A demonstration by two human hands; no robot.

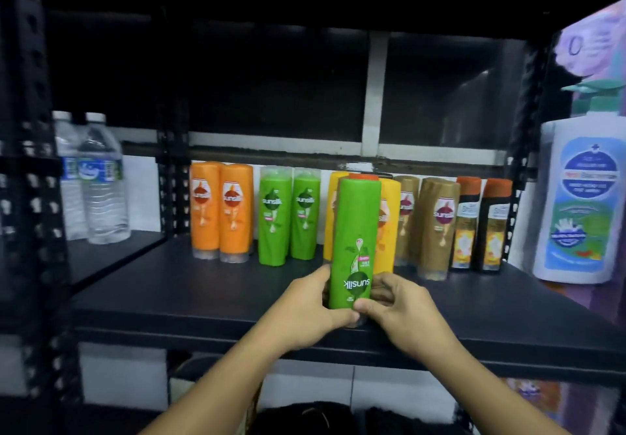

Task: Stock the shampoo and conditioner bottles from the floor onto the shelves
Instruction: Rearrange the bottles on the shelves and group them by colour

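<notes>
Both arms reach forward, and the left hand [310, 302] and right hand [394, 306] clasp the base of 1 green bottle [354, 241]. It stands upright at the shelf's [169, 285] front edge, label upside down.

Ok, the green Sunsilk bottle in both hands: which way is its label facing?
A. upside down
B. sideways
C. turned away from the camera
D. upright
A: on the green Sunsilk bottle, held by the left hand and right hand, the "sunsilk" lettering reads inverted near the bottom.
</notes>
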